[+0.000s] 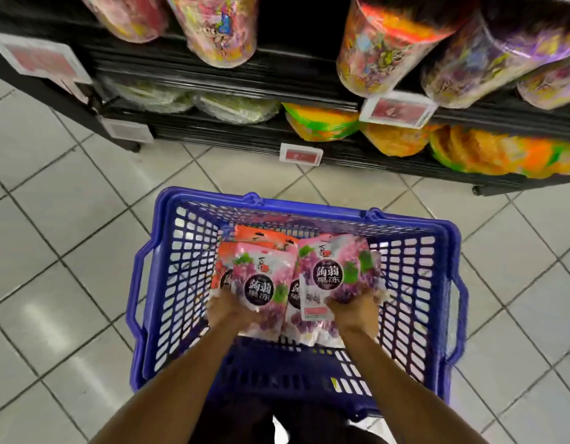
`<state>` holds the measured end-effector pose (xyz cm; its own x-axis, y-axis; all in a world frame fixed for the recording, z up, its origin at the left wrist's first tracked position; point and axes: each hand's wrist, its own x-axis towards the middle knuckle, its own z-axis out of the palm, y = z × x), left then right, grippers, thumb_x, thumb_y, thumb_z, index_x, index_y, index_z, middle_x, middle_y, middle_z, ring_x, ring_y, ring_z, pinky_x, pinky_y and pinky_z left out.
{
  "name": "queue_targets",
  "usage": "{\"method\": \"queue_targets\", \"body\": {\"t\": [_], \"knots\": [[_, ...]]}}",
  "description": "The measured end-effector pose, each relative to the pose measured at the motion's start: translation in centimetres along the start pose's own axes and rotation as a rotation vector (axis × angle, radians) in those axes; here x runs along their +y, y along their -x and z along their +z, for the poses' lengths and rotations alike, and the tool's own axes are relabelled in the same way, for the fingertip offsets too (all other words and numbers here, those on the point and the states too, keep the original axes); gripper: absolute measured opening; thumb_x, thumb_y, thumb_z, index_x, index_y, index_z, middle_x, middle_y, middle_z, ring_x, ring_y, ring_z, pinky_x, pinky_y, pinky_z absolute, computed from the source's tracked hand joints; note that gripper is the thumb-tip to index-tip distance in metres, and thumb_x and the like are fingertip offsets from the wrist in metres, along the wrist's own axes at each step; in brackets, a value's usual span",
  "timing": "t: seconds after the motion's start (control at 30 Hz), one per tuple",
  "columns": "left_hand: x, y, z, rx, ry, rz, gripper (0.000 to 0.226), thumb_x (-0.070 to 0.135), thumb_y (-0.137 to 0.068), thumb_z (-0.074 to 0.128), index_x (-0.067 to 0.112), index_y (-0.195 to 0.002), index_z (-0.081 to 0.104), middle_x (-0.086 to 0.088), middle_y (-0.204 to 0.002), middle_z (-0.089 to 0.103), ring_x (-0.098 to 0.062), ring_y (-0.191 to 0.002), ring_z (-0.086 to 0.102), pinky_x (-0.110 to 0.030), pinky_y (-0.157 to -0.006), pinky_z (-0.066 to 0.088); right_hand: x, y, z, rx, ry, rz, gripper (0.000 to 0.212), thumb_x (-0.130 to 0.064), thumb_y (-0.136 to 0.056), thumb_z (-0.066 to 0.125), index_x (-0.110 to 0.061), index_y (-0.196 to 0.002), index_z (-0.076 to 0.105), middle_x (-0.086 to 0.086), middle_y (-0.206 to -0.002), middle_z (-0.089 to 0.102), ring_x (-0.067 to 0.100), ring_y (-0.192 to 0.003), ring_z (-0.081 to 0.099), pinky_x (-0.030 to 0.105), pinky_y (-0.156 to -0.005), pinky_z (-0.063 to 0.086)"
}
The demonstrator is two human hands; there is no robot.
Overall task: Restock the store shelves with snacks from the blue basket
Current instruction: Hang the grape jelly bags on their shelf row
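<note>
The blue basket [415, 283] stands on the tiled floor in front of the black shelves [232, 75]. Inside lie pink and purple grape jelly snack bags, with orange bags [261, 237] underneath at the far side. My left hand [227, 310] grips the lower edge of one grape bag [261, 277] on the left. The lower edge of a second grape bag [334, 270], lifted slightly and tilted, is gripped by my right hand [352, 310]. A third grape bag [298, 315] shows between them.
The shelves hold large colourful tubs [219, 24] on top, with green bags [235, 105] and orange-yellow bags [402, 141] below. Price tags [301, 153] hang on the shelf edges. Grey floor tiles [62, 251] surround the basket.
</note>
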<state>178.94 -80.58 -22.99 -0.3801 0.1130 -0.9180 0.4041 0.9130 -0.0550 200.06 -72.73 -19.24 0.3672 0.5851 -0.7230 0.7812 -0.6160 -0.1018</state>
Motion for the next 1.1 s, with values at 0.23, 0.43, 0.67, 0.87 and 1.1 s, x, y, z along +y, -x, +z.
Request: {"method": "queue_targets", "body": {"t": [0.23,0.43,0.67,0.87,1.1], "knots": [[-0.7,3.4,-0.2,0.008,0.442,0.198,0.088,0.027,-0.059,0.093,0.000,-0.132,0.050,-0.017,-0.121,0.065,-0.034,-0.110,0.064,-0.041,-0.095,0.053,0.7,0.0,-2.4,-0.284,-0.112,0.000,0.038,-0.011,-0.077,0.076,-0.014,-0.111,0.061,0.007,-0.095,0.065,0.026,-0.089,0.062,0.033,-0.079,0.053],[-0.2,14.0,-7.1,-0.012,0.630,0.329,0.054,-0.002,-0.066,0.086,-0.003,-0.114,0.061,-0.013,-0.104,0.069,-0.021,-0.091,0.068,-0.007,-0.066,0.051,-0.1,8.4,-10.4,-0.595,-0.661,0.131,0.024,0.008,-0.075,0.067,-0.009,-0.093,0.068,0.005,-0.084,0.070,0.021,-0.084,0.062,0.029,-0.060,0.049],[1.9,34.5,-20.5,0.071,0.843,0.606,0.065,-0.007,-0.062,0.086,0.006,-0.120,0.062,-0.009,-0.104,0.074,-0.022,-0.094,0.073,-0.025,-0.070,0.058,-4.2,23.8,-26.4,-0.538,-0.914,-0.150,0.031,0.003,-0.063,0.078,-0.014,-0.089,0.076,0.006,-0.085,0.076,0.022,-0.084,0.072,0.038,-0.077,0.057],[4.3,53.6,-31.8,0.120,0.875,0.933,0.066,0.005,-0.055,0.091,0.021,-0.114,0.065,0.009,-0.102,0.076,-0.002,-0.084,0.071,-0.013,-0.056,0.054,-8.1,35.7,-42.3,-0.396,-0.956,-0.418,0.049,0.008,-0.074,0.077,0.008,-0.118,0.054,0.001,-0.082,0.076,0.011,-0.075,0.072,0.022,-0.057,0.054],[5.7,73.2,-42.3,0.362,0.780,1.395,0.063,0.027,-0.048,0.097,0.050,-0.098,0.067,0.019,-0.093,0.075,0.003,-0.079,0.070,-0.016,-0.062,0.055,-13.3,49.8,-58.3,-0.197,-1.136,-0.792,0.022,0.014,-0.081,0.063,-0.004,-0.093,0.057,0.003,-0.076,0.071,0.020,-0.078,0.062,0.032,-0.071,0.047]]}}
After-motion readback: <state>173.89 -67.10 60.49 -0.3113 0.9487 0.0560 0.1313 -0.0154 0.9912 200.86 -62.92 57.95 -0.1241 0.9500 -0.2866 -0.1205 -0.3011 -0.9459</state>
